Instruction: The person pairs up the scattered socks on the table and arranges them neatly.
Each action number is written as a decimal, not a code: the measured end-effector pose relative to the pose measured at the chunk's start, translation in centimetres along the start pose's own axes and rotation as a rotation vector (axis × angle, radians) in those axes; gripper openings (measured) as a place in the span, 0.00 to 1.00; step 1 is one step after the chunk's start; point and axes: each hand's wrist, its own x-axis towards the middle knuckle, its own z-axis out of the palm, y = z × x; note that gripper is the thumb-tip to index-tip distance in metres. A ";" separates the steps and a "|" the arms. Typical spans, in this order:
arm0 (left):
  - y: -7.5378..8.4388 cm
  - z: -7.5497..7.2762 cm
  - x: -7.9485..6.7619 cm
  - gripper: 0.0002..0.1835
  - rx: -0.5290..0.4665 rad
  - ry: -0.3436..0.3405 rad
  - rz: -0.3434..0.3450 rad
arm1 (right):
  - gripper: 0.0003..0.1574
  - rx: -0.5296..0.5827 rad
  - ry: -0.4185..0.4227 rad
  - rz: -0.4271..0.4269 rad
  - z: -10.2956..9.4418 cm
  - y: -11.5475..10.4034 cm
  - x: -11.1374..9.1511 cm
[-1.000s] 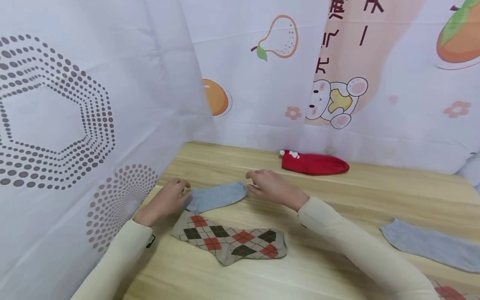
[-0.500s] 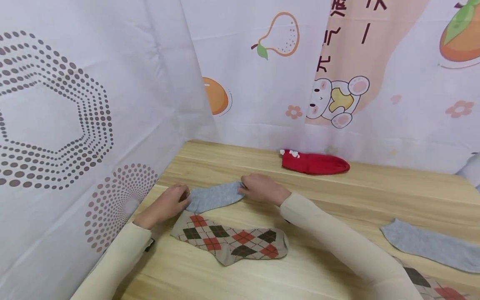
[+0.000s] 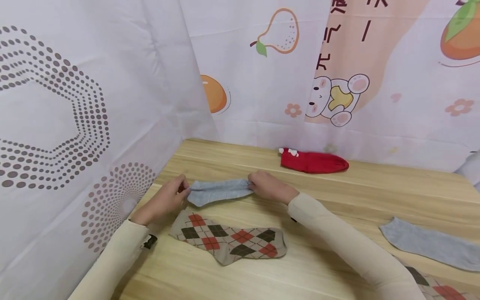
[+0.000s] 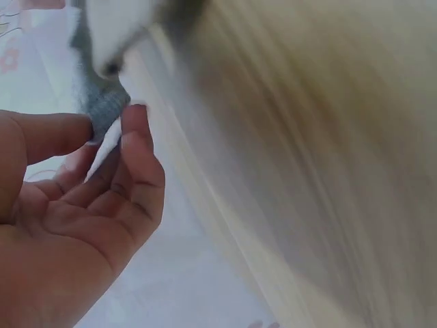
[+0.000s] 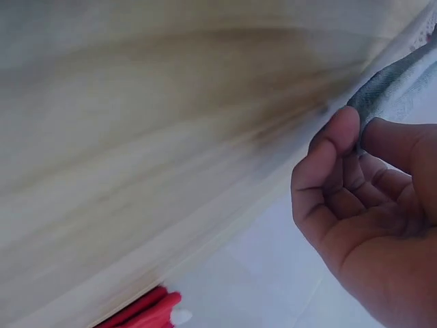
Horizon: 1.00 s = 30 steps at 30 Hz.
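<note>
A light grey-blue sock (image 3: 221, 191) is stretched sideways between my two hands over the far left of the table. My left hand (image 3: 170, 198) pinches its left end between thumb and fingers, as the left wrist view shows with the grey cloth (image 4: 102, 102). At the other end my right hand (image 3: 270, 186) pinches the sock, its edge (image 5: 382, 89) caught between thumb and forefinger in the right wrist view. A crease runs along the sock's length. Just below it, an argyle sock (image 3: 228, 239) in beige, red and dark green lies flat.
A red sock (image 3: 313, 161) with a white figure lies at the table's back edge. Another grey sock (image 3: 431, 243) lies at the right, with a second argyle sock (image 3: 431, 283) partly under my right sleeve. Printed white curtains (image 3: 240, 83) border the wooden table (image 3: 318, 275) at back and left.
My right hand has closed on the grey sock's right end and the left hand on its left end. The sock has come up and slightly away from the argyle sock, now folded along its length.
</note>
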 end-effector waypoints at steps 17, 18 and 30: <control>1.6 1.2 1.6 0.05 -0.296 -0.072 0.059 | 0.08 0.033 0.092 0.045 -1.5 2.4 -4.5; 1.7 1.3 1.6 0.05 -0.299 -0.071 0.056 | 0.09 0.037 0.101 0.047 -1.6 2.5 -4.9; 3.0 2.4 2.9 0.05 -0.268 -0.078 0.150 | 0.09 0.035 0.152 0.079 -3.1 3.8 -9.0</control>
